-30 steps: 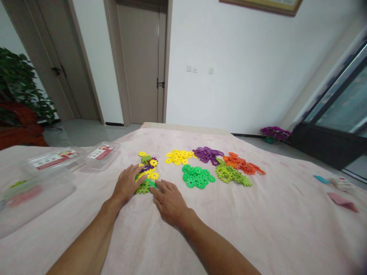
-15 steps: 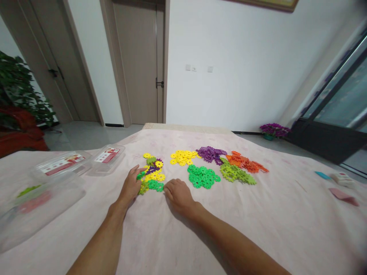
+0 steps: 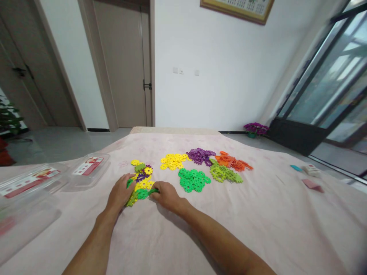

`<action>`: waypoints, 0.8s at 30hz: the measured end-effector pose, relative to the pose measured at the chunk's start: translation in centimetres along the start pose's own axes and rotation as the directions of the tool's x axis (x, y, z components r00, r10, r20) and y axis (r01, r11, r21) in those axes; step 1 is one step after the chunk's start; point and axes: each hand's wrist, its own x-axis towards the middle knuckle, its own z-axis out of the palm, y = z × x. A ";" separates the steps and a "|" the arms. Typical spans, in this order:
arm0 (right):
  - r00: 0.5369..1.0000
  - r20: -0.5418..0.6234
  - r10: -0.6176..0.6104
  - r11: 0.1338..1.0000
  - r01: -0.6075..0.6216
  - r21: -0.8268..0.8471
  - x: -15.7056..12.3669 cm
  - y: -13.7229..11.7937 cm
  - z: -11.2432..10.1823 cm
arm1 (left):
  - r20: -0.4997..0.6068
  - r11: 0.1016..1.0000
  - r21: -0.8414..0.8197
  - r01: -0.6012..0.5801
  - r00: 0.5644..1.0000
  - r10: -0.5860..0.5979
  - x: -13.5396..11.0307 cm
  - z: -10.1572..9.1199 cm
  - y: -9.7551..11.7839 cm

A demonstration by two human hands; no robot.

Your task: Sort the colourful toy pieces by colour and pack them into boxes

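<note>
Flower-shaped plastic discs in yellow, purple and green lie in a loose cluster (image 3: 142, 185) between my hands. My left hand (image 3: 120, 191) bends round the cluster's left side, with a green disc (image 3: 130, 183) at its fingertips. At the lower right of the cluster, my right hand (image 3: 166, 195) is closed on another green disc (image 3: 154, 191), which looks tilted up. Its fingertips are partly hidden behind the knuckles. Sorted piles lie beyond my right hand: green discs (image 3: 193, 180), yellow discs (image 3: 173, 161), purple discs (image 3: 200, 156), olive-green discs (image 3: 225, 173) and orange discs (image 3: 235, 163).
Clear plastic boxes with labelled lids (image 3: 88, 172) stand at the left on the pink cloth (image 3: 229, 229). At the far right are a small white box (image 3: 311, 170), a pink piece (image 3: 313, 185) and a blue piece (image 3: 296, 168). A wall and doors stand beyond.
My head view has turned right, so everything sits further left. My right hand has moved in against the cluster and a green disc is now pinched and tilted in it.
</note>
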 end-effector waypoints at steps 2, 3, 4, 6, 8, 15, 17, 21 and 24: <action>0.997 -0.080 -0.007 0.992 0.016 0.122 0.5 1.4 -1.2 | 0.026 0.997 0.060 -0.038 0.999 0.036 0.2 0.7 -0.7; 0.989 -0.149 0.023 0.984 0.004 0.178 0.8 2.3 -2.0 | 0.032 0.995 0.089 -0.046 0.999 0.043 0.3 1.1 -1.0; 0.972 -0.225 0.069 0.975 -0.018 0.221 1.1 3.4 -2.9 | 0.043 0.992 0.116 -0.053 0.998 0.048 0.4 1.3 -1.4; 0.911 -0.367 0.185 0.962 -0.091 0.258 1.3 6.0 -5.2 | 0.073 0.986 0.158 -0.057 0.996 0.046 0.4 1.6 -1.8; 0.827 -0.497 0.262 0.959 -0.167 0.228 1.1 9.0 -7.6 | 0.097 0.982 0.179 -0.063 0.994 0.047 0.4 1.6 -2.0; 0.569 -0.682 0.460 0.874 -0.426 0.234 -2.7 18.2 -13.5 | 0.085 0.975 0.210 -0.072 0.995 0.055 0.3 1.2 -1.7; 0.544 -0.673 0.501 0.855 -0.430 0.289 -3.5 19.4 -14.0 | 0.082 0.976 0.203 -0.075 0.995 0.059 0.3 1.2 -1.7; 0.570 -0.584 0.578 0.815 -0.366 0.449 -3.5 20.0 -14.0 | 0.072 0.978 0.195 -0.073 0.996 0.060 0.2 1.3 -1.9; 0.603 -0.514 0.610 0.771 -0.302 0.561 -3.0 19.1 -13.9 | 0.081 0.977 0.201 -0.074 0.995 0.059 0.3 1.4 -1.9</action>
